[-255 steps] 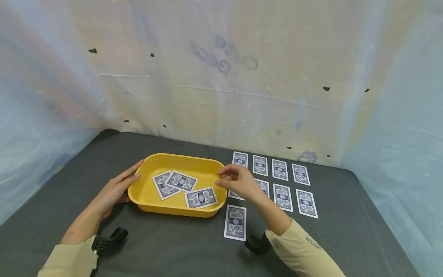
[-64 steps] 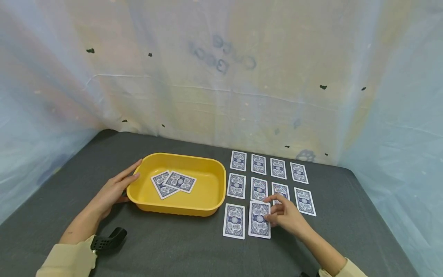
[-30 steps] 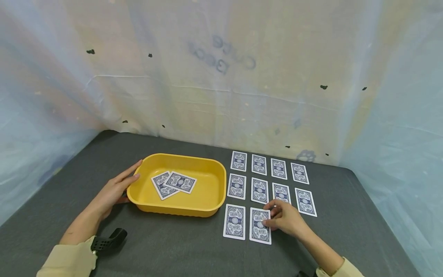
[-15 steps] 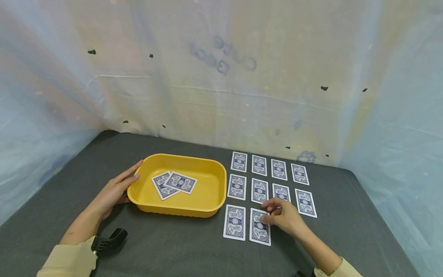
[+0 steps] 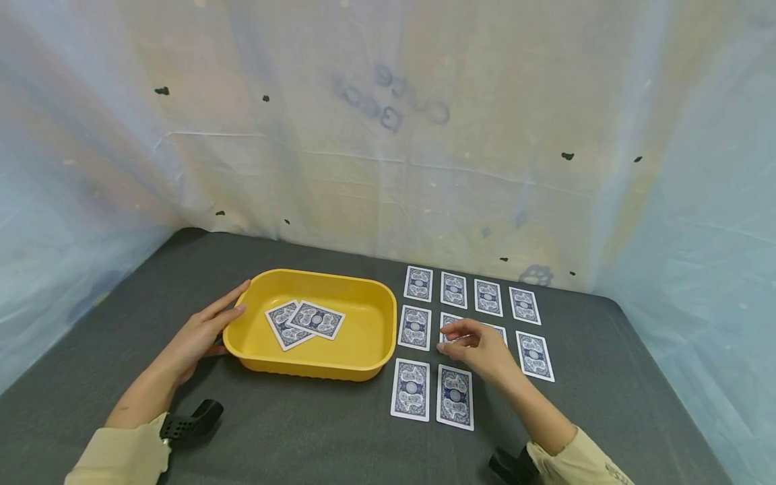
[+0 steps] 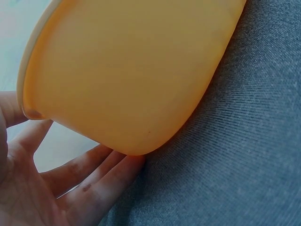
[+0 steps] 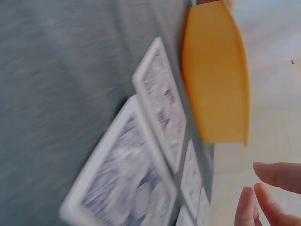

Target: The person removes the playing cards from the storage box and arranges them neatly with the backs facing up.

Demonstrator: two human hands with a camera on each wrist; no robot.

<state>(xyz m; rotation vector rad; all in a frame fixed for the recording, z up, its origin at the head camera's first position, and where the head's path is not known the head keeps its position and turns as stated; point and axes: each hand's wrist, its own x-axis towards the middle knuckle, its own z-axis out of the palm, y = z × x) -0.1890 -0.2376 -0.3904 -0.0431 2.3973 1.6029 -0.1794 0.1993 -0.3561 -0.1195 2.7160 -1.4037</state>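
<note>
My left hand (image 5: 197,337) holds the left end of a yellow tray (image 5: 382,337), thumb over the rim. In the left wrist view, fingers (image 6: 101,193) touch the tray's outer wall. Two face-down playing cards (image 5: 318,320) overlap inside it. My right hand (image 5: 479,349), loosely bent and with nothing in it, hovers over the middle row, partly hiding two cards there. Just below it lies a playing card (image 5: 455,397) in the front row, beside another card (image 5: 410,389). In the right wrist view, the thumb and fingertips (image 7: 277,176) stand apart.
To the tray's right, several blue-backed cards lie face down in rows: a back row with a card (image 5: 525,306) at its right end, and a middle row with a card (image 5: 535,356) at its right end. Dark cloth covers the table (image 5: 315,438); a pale curtain (image 5: 388,168) hangs behind.
One card has left the tray and now lies in the front row, right of the first. My right hand has let it go and moved up and left. My left hand stays put.
</note>
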